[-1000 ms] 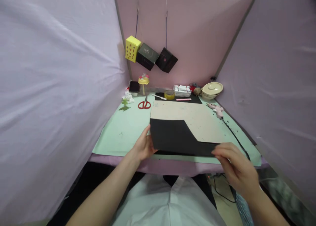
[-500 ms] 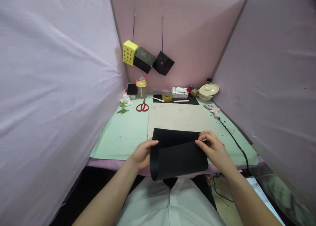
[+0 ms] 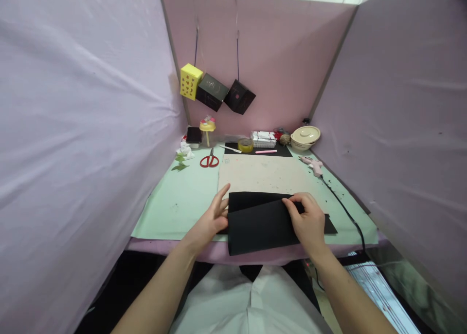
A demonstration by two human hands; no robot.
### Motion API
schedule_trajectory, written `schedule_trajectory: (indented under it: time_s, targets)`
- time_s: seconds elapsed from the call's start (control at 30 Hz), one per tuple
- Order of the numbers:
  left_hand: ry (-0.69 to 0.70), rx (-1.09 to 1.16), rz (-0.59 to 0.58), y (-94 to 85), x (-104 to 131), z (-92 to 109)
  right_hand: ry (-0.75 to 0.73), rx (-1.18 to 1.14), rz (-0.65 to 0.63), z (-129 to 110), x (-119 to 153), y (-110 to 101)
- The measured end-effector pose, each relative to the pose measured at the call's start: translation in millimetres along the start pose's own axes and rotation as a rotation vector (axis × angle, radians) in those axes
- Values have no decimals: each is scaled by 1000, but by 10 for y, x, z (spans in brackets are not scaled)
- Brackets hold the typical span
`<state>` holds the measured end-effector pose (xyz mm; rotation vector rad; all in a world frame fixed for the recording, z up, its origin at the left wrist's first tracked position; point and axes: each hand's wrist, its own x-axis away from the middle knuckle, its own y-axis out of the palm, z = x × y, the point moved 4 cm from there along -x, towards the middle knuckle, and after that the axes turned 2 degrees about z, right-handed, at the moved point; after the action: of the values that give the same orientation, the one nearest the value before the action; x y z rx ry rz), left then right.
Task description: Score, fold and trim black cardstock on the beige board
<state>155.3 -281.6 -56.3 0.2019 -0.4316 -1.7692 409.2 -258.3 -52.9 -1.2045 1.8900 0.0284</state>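
Observation:
A sheet of black paper (image 3: 262,227), bent over on itself, lies low at the table's front edge. My right hand (image 3: 308,219) pinches the top flap's upper edge between thumb and fingertips. At the paper's left edge is my left hand (image 3: 211,222), its fingers stretched upward and apart, the thumb against or just beside the fold. More black paper (image 3: 331,224) shows from under the right hand; whether it belongs to the same sheet I cannot tell. Behind the folded paper lies a beige board (image 3: 259,173).
Red-handled scissors (image 3: 209,160) lie left of the board. A pink glue gun (image 3: 312,164) with a black cord is on the right. Tape (image 3: 245,145), a pink pen (image 3: 266,151) and a lidded bowl (image 3: 305,137) stand at the back. Boxes (image 3: 212,91) hang above.
The paper's loose curl has become a flatter fold, lying lower on the table. My left hand has released its grip and spread its fingers; my right hand has shifted slightly left, still pinching.

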Motion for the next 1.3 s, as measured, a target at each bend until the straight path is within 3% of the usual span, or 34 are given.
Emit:
schedule_trajectory:
  time_s: [0.1, 0.17, 0.27, 0.47, 0.6, 0.8, 1.3]
  targets:
    - [52, -149, 206, 26, 43, 15, -58, 1, 48, -75, -5, 2]
    - [84, -185, 291, 50, 26, -15, -10, -25, 50, -69, -9, 1]
    - [84, -153, 341, 52, -75, -82, 189, -141, 5, 29, -21, 12]
    - [158, -11, 383, -2, -244, -110, 608, -670, -103, 240, -30, 102]
    - [178, -10, 418, -14, -240, -104, 813, -805, -174, 239, 11, 168]
    - [166, 3, 449, -37, -255, -112, 801, -825, -108, 198, 6, 205]
    - [170, -10, 476, -26, -277, -105, 826, -803, -82, 239, 6, 217]
